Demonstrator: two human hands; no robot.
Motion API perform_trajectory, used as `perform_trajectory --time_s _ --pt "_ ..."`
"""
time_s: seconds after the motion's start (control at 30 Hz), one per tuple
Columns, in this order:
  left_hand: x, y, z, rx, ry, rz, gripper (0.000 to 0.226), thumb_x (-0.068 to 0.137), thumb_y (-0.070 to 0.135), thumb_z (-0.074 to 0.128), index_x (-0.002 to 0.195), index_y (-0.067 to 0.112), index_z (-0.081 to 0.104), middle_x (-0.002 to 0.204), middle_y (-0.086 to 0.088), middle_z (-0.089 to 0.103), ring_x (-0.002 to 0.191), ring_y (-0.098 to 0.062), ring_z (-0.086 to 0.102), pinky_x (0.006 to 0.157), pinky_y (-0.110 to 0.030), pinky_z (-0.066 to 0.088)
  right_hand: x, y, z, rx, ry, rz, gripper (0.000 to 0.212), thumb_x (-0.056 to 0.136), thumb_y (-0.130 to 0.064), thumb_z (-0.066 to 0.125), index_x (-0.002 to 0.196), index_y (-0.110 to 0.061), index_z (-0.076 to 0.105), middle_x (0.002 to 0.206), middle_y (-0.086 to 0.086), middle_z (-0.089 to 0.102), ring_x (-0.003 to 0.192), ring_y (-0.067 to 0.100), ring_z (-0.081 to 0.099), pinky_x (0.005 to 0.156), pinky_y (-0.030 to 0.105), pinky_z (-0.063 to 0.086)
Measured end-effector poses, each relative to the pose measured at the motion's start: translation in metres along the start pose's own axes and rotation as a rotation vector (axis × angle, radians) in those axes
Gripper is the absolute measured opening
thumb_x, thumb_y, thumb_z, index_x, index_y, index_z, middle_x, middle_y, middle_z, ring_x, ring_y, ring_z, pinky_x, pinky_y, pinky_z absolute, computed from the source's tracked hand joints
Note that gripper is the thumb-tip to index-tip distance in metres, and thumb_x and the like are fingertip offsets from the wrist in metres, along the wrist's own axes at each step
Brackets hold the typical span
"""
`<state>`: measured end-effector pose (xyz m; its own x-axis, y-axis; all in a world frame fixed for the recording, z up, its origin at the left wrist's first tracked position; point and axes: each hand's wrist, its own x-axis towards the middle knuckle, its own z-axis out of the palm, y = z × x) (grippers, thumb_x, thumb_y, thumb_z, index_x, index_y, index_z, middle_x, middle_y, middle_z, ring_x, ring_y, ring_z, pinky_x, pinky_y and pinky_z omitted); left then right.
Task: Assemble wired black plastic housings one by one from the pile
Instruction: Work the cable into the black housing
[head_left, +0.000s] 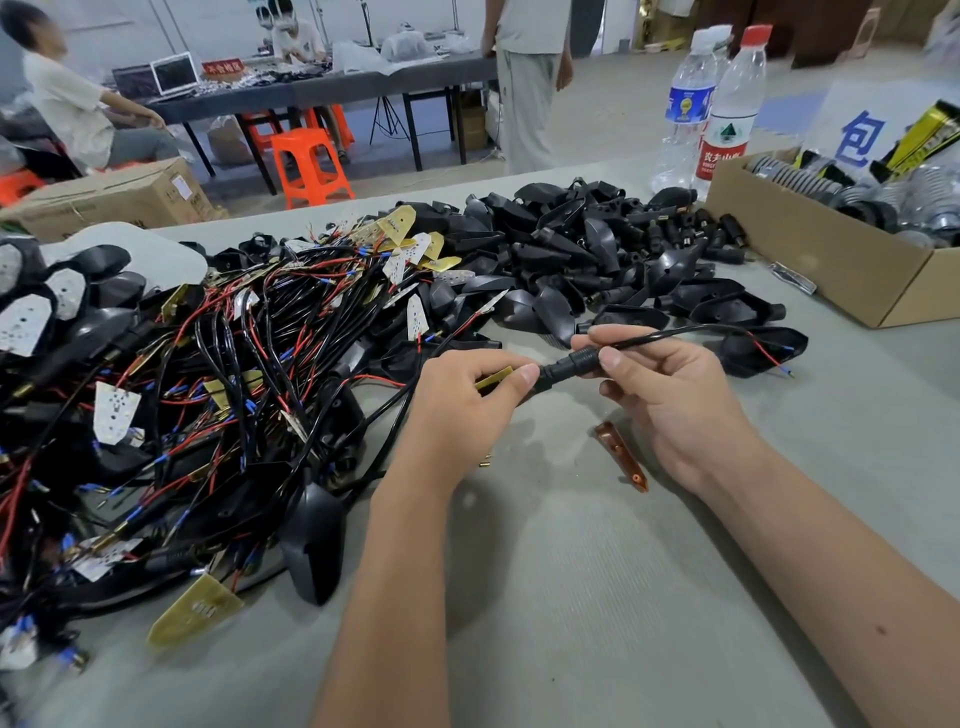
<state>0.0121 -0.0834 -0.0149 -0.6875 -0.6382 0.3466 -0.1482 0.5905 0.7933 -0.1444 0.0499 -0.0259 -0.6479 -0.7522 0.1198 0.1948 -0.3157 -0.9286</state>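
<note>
At frame centre my left hand (467, 400) pinches a black ribbed stem (566, 366) and small yellow board (493, 378); my right hand (670, 395) grips its black cable (670, 332).

A white sign (866, 136) shows a blue "包" (other labels and signs too blurred to read).

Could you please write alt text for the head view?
Two hands hold a black wired stem above a grey table: left hand pinches one end, right hand the cable. Piles of black housings and wiring lie behind.
</note>
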Motion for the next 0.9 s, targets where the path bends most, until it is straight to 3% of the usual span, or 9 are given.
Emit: perform_trajectory --time_s 0.1,0.23,0.37,0.57,0.63,0.7,0.8,0.9 --pt "0.000 0.001 0.001 0.021 0.028 0.011 0.011 0.093 0.023 0.072 0.093 0.029 0.082 0.073 0.013 0.068 0.068 -0.002 0.057 0.062 -0.013 0.039 0.000 0.001 0.001 -0.078 0.034 -0.045 0.023 0.095 0.004 0.063 0.104 -0.012 0.076 0.109 0.008 0.079 0.105 0.020 0.073 0.079 0.027 0.050" --pt "0.001 0.009 0.008 0.065 0.052 0.034 0.017 0.085 0.022 0.082 0.103 0.023 0.081 0.096 0.013 0.075 0.094 -0.005 0.067 0.086 -0.030 0.053 -0.002 0.002 0.002 -0.175 0.008 -0.105 0.022 0.093 0.004 0.065 0.104 -0.012 0.077 0.106 0.006 0.079 0.106 0.020 0.073 0.079 0.020 0.055" --pt "0.001 0.015 0.010 0.115 0.102 0.023 0.023 0.081 0.031 0.085 0.104 0.029 0.080 0.100 0.018 0.074 0.098 -0.001 0.065 0.090 -0.031 0.053 -0.002 0.000 0.001 -0.054 -0.012 -0.069 0.024 0.092 0.008 0.064 0.102 -0.010 0.076 0.110 0.012 0.078 0.109 0.025 0.073 0.086 0.028 0.055" --pt "0.001 0.015 0.009 -0.048 0.181 -0.063 0.037 0.073 0.041 0.090 0.105 0.030 0.075 0.096 0.016 0.072 0.085 -0.002 0.065 0.080 -0.025 0.056 -0.003 -0.002 0.005 0.099 0.099 -0.029 0.019 0.087 0.009 0.067 0.099 -0.004 0.074 0.091 0.012 0.078 0.084 0.021 0.074 0.077 0.024 0.058" --pt "0.002 0.013 0.004 -0.144 0.198 -0.129 0.026 0.084 0.050 0.076 0.098 0.028 0.077 0.089 0.012 0.074 0.083 -0.001 0.068 0.076 -0.026 0.057 -0.002 -0.003 0.005 0.139 0.121 -0.014 0.019 0.086 0.010 0.066 0.099 -0.002 0.073 0.090 0.012 0.077 0.084 0.022 0.074 0.077 0.023 0.058" --pt "0.003 0.009 -0.004 -0.271 0.214 -0.239 0.037 0.095 0.055 0.060 0.095 0.022 0.077 0.087 0.002 0.076 0.081 -0.007 0.070 0.072 -0.032 0.061 -0.001 -0.004 0.005 0.171 0.129 -0.004 0.019 0.085 0.009 0.066 0.100 -0.002 0.073 0.092 0.012 0.078 0.086 0.022 0.074 0.078 0.024 0.058" --pt "0.003 0.009 -0.012 -0.484 0.132 -0.425 0.039 0.104 0.046 0.054 0.098 0.014 0.075 0.092 -0.007 0.079 0.075 -0.026 0.076 0.067 -0.032 0.063 -0.001 -0.004 0.004 0.159 0.120 -0.013 0.020 0.080 0.003 0.070 0.099 -0.005 0.074 0.095 0.011 0.079 0.089 0.022 0.074 0.080 0.025 0.058" --pt "0.001 0.014 -0.005 -0.534 0.041 -0.455 0.029 0.107 0.029 0.055 0.092 0.010 0.071 0.078 0.000 0.076 0.065 -0.026 0.073 0.060 -0.029 0.058 -0.002 -0.003 0.005 0.132 0.114 -0.021 0.019 0.079 0.002 0.072 0.092 -0.009 0.077 0.095 0.012 0.079 0.091 0.025 0.075 0.084 0.027 0.058"
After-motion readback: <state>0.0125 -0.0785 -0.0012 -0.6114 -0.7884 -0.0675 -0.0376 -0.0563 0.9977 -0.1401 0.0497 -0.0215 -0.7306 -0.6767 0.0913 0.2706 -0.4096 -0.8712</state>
